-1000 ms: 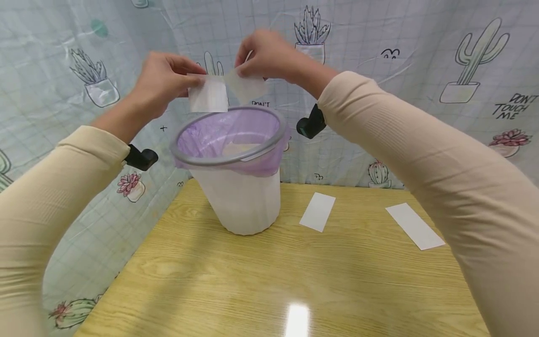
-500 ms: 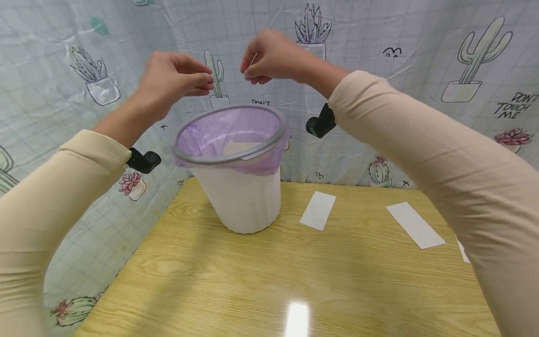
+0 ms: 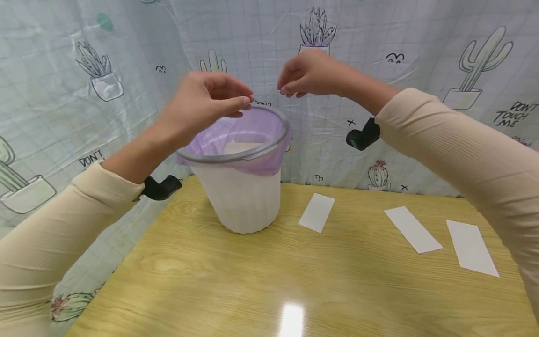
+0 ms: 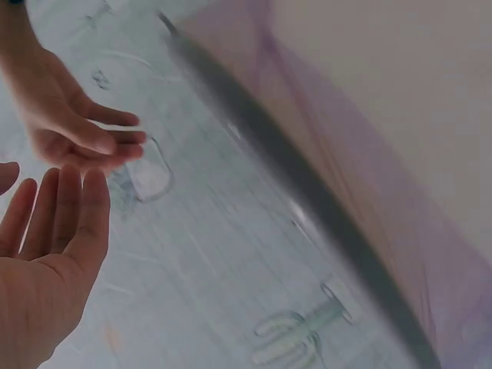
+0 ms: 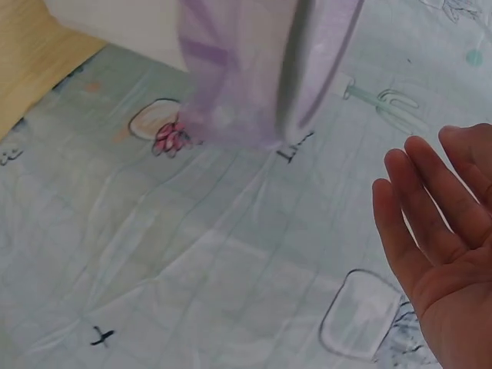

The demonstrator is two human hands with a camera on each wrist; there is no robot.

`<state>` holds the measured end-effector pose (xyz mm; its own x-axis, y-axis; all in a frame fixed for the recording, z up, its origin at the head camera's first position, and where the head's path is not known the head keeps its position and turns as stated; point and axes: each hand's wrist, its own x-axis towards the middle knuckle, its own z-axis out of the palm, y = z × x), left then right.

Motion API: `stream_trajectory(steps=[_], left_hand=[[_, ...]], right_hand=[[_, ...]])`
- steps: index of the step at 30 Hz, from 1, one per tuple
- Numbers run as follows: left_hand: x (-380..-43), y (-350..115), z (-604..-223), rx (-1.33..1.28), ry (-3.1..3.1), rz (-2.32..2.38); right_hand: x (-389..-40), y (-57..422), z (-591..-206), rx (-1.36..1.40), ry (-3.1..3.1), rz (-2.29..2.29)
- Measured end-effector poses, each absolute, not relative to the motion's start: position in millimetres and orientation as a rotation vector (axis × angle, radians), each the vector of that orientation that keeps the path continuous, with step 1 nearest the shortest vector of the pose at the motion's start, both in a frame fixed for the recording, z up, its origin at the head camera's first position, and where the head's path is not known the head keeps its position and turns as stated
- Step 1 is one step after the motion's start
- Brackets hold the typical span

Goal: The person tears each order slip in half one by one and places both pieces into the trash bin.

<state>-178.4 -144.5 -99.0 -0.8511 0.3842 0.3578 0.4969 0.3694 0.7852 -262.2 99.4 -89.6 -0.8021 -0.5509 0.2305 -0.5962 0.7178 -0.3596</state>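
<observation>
A white trash bin (image 3: pixel 242 201) with a grey rim and a purple liner (image 3: pixel 269 161) stands at the back left of the table; pale paper (image 3: pixel 242 147) lies inside it. My left hand (image 3: pixel 206 103) hovers over the bin's left side, its fingers loosely bent and holding nothing. To the right of the rim and above it, my right hand (image 3: pixel 309 75) hangs in the air with relaxed fingers. Both wrist views show bare palms: the left hand (image 4: pixel 58 246) near the grey rim (image 4: pixel 292 177), the right hand (image 5: pixel 446 238) apart from the liner (image 5: pixel 231 77).
Three white paper strips lie on the wooden table (image 3: pixel 236 281): one strip (image 3: pixel 317 213) beside the bin, a second strip (image 3: pixel 413 230) farther right, and a third strip (image 3: pixel 472 248) near my right sleeve. A curtain (image 3: pixel 252 28) printed with cacti hangs behind and to the left.
The two pieces of paper pinched a second ago have left my hands. Both hands have since shifted right and slightly down, and the rightmost strip now shows fully past my right sleeve.
</observation>
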Motion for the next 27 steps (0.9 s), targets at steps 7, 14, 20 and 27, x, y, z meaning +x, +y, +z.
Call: stream_trajectory(steps=[7,14,20,27], left_hand=[[-137.1,-135.0,-122.0,-0.995,-2.434,-1.439],[-120.8,-124.3,-168.6,-1.122,-2.412,-1.509],[-116.7,-111.5,-211.8,-1.189,-2.387,-1.591],[-126.8,-100.4,-254.3,-1.191,-2.381,-1.653]], right_hand=[[-269.0,133.3,-132.2,1.039,-2.784,0.545],[-261.6,158.8,-215.9,1.194,-2.788,0.64],[-254.2,178.4,-279.0,1.329,-2.782,0.743],[-251.9,197.9,-340.8,1.413,-2.732,0.676]])
